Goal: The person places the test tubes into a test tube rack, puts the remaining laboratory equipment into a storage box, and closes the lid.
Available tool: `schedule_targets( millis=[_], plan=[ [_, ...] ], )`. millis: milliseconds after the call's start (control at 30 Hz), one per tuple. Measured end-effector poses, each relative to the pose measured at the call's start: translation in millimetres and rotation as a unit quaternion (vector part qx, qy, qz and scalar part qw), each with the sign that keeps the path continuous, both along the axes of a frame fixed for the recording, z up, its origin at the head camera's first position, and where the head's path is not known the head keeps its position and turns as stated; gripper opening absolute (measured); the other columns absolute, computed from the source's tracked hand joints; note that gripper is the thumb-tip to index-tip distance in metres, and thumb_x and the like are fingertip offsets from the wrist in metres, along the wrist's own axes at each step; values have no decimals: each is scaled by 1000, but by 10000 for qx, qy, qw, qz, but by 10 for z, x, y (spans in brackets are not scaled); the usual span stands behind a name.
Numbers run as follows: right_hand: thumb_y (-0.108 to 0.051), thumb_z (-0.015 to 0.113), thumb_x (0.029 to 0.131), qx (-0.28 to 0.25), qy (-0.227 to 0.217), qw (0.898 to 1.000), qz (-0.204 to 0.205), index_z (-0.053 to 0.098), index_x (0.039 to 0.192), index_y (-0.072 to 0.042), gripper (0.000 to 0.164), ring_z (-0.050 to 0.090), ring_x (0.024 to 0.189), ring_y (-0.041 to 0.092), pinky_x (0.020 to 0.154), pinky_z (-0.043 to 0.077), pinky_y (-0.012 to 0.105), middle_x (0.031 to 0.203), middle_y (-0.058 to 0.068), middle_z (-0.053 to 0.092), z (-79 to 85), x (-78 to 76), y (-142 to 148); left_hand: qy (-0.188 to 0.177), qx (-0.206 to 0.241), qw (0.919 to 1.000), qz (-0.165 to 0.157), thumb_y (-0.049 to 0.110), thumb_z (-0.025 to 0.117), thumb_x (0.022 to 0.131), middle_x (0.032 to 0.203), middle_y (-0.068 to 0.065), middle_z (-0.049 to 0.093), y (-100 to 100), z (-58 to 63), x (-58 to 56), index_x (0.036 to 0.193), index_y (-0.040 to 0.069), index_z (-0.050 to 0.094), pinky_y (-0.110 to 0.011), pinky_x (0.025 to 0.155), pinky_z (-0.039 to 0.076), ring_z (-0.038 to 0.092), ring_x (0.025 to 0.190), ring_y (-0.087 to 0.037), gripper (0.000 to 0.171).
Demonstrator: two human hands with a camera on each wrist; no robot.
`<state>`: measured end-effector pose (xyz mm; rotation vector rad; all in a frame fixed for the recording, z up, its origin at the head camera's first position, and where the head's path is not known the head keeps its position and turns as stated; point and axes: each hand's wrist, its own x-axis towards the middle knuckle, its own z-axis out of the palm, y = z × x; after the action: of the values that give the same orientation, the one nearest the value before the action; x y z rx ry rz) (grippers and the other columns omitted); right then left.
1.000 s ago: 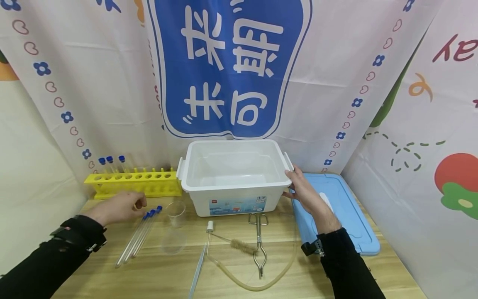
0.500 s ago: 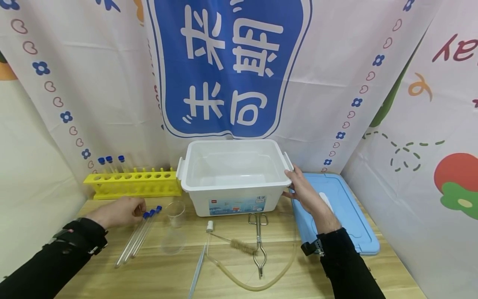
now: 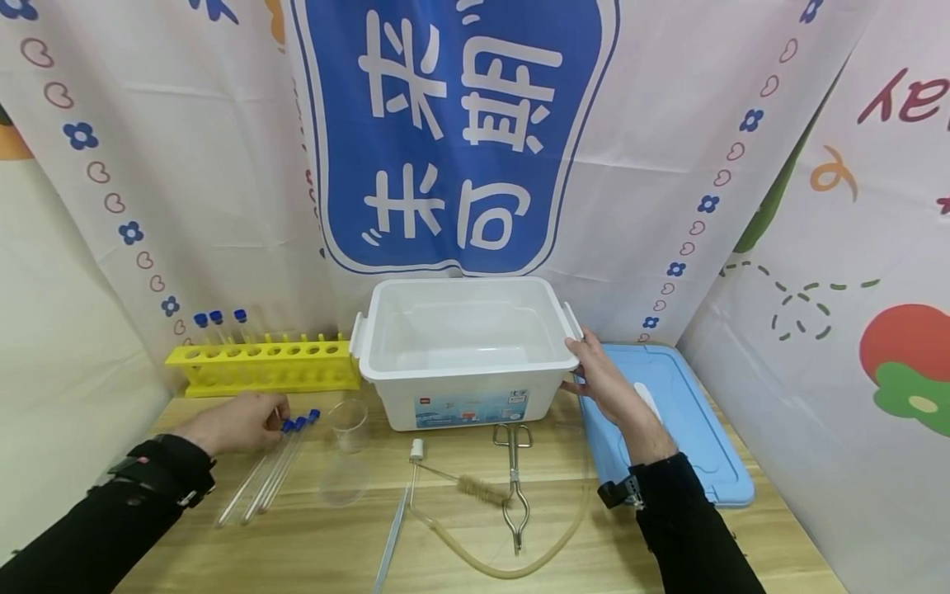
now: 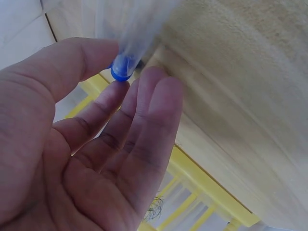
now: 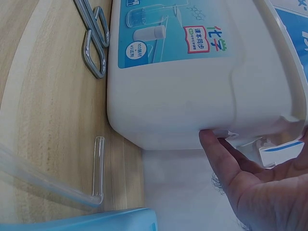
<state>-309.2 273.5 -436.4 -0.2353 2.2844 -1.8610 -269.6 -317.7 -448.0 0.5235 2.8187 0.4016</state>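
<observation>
One blue cap (image 4: 121, 70), left hand (image 3: 236, 421) pinching; palm (image 4: 91, 195) in left wrist view only.

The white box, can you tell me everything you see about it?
The white box looks like smooth plastic, with rounded corners, an open top, a handle at each end and a blue picture label in front. It stands upright on the wood-patterned table. The right hand grips its right end, near the handle.

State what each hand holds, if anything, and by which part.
The left hand pinches a clear, blue-capped test tube by its cap; the right hand holds a white plastic tub by its right end.
</observation>
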Motion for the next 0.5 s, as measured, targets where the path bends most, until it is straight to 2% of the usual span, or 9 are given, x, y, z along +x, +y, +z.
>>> schedule_targets(
  millis=[500],
  plan=[
    [-52,39,126,14,10,10000,-10,-5,190,-24,83,35,176,57,133,44,75,193,27,21,-4,-1,-4,105,-50,9999,88,9,90,99,95,-5,69,-18,-43,-21,113,3,71,-38,78,54,58,87,-22,24]
  ],
)
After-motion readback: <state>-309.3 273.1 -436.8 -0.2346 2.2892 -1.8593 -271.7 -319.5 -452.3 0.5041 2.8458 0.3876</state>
